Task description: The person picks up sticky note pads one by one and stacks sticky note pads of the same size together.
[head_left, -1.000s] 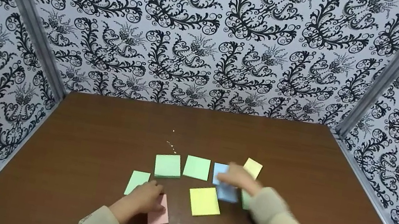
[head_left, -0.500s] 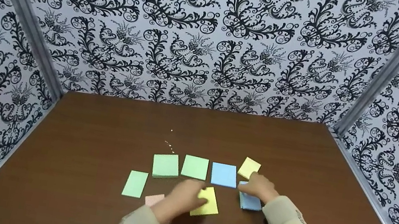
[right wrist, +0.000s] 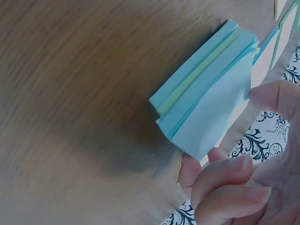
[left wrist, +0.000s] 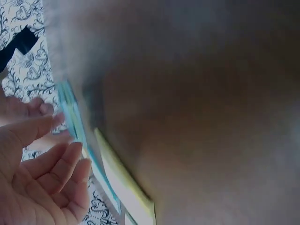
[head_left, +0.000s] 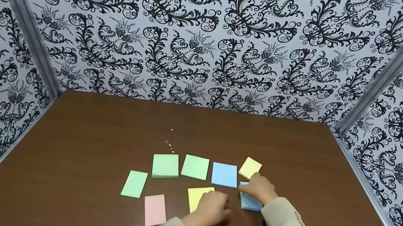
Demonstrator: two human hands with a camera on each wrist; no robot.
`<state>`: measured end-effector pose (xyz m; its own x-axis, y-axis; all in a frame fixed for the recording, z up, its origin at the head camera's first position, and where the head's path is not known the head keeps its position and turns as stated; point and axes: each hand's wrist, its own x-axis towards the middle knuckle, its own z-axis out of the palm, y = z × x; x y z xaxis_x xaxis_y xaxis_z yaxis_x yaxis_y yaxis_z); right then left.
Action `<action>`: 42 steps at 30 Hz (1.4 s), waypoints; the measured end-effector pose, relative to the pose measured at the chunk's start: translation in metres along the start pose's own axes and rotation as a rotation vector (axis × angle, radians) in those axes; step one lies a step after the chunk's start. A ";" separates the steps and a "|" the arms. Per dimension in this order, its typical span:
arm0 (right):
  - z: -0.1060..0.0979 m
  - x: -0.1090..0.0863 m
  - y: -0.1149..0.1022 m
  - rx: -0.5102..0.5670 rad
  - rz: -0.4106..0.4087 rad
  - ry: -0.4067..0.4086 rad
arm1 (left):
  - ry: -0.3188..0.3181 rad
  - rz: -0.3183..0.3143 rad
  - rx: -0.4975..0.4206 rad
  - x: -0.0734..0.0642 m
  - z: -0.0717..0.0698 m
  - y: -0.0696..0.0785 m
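My right hand grips a stack of sticky note pads, thumb at one edge and fingertips at another. Blue layers sandwich a green one in the stack, which sits at the right of the row. My left hand hovers by the yellow sticky note pad, covering its right part. Its fingers are loosely bent and hold nothing, as the left wrist view shows. A single blue pad lies just left of the stack, and a small pale yellow pad lies behind it.
Two square green pads, a left one and a right one, continue the row leftward. A narrow green pad and a pink pad lie at the left. Patterned walls enclose the brown table behind and at the sides.
My left hand has left the pink pad and moved right past the yellow one. The right hand has carried a blue pad right, onto the green pad, and stays there.
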<state>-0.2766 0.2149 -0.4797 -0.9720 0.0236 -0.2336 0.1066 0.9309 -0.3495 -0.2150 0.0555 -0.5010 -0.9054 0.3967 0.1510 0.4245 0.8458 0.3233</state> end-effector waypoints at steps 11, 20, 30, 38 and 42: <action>-0.002 0.000 -0.005 -0.002 0.026 0.023 | -0.073 0.026 0.022 0.009 0.010 0.017; -0.010 -0.009 -0.006 -0.071 -0.002 -0.061 | -0.112 0.035 0.178 0.012 0.011 0.023; -0.004 -0.009 -0.006 -0.064 0.016 -0.050 | -0.155 0.041 0.358 0.010 0.017 0.029; -0.001 -0.010 -0.003 -0.042 0.010 -0.044 | -0.184 0.032 0.367 0.009 0.016 0.032; 0.000 -0.010 -0.002 -0.044 0.011 -0.044 | -0.195 0.036 0.363 0.008 0.016 0.033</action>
<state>-0.2671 0.2125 -0.4770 -0.9606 0.0183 -0.2774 0.1067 0.9458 -0.3068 -0.2084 0.0921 -0.5041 -0.8876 0.4592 -0.0348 0.4603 0.8871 -0.0353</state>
